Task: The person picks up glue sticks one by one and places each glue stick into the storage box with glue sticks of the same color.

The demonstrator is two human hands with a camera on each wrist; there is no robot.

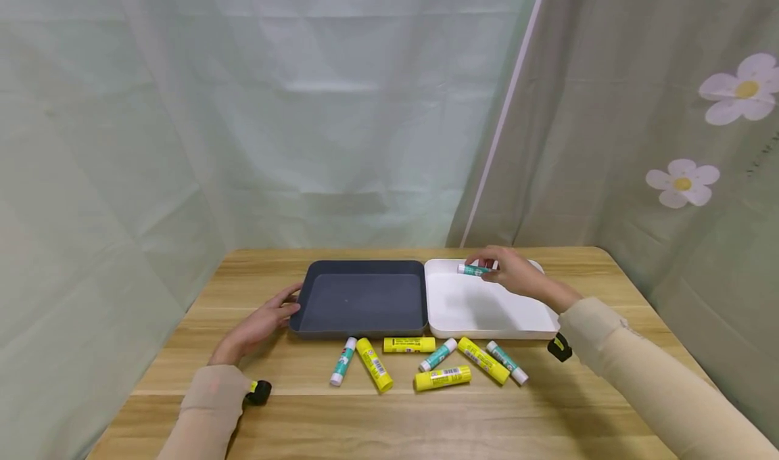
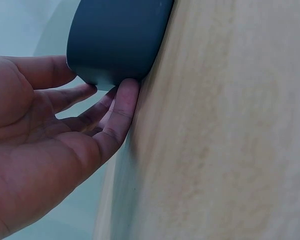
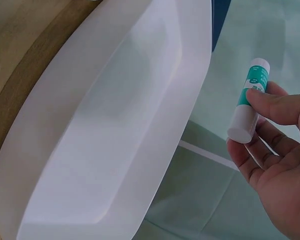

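Note:
My right hand (image 1: 514, 270) pinches a small green and white glue stick (image 3: 251, 97) between thumb and fingers, over the far part of the white tray (image 1: 453, 318). In the right wrist view the stick is tilted, its white end toward the palm. My left hand (image 1: 268, 321) rests at the left side of the dark grey tray (image 1: 359, 333); in the left wrist view its fingertips touch the tray's outer wall, loosely bent. The two trays stand side by side, and no stick shows in the grey one.
In front of the trays lie several glue sticks: yellow ones, such as a yellow glue stick (image 1: 374, 365), and smaller green and white ones, such as a green glue stick (image 1: 343, 362). They lie at different angles on the wooden table (image 1: 341, 426). A pale curtain (image 1: 341, 142) hangs behind.

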